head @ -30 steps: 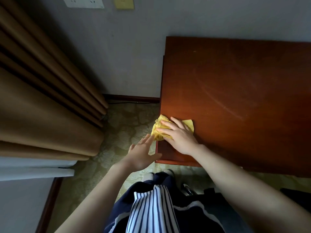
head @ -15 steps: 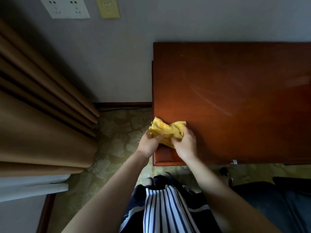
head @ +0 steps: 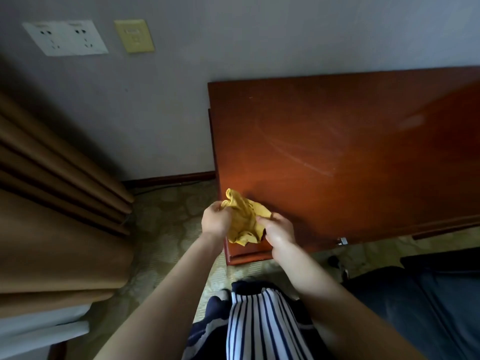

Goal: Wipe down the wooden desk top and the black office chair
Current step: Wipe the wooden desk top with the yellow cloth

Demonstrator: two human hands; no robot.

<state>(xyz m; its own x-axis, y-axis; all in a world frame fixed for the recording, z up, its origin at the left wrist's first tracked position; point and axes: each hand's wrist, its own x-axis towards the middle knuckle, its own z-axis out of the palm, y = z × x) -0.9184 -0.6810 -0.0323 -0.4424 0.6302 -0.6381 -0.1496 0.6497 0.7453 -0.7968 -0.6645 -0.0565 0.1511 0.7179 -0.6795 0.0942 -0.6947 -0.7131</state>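
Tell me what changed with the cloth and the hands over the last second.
The left hand moved in and took hold of the yellow cloth, which the right hand had pressed flat on the desk top. Both hands now grip it, bunched and lifted off the corner. Desk top and curtain stayed put.

Reddish-brown wooden desk top (head: pixel 350 152): bare surface open to my right, bounded behind by the grey painted wall (head: pixel 233 48). To my left, a patterned carpet strip (head: pixel 168 224) runs between the desk and the brown pleated curtain (head: pixel 52 216). Black office chair (head: pixel 428 307) blocks lower right.
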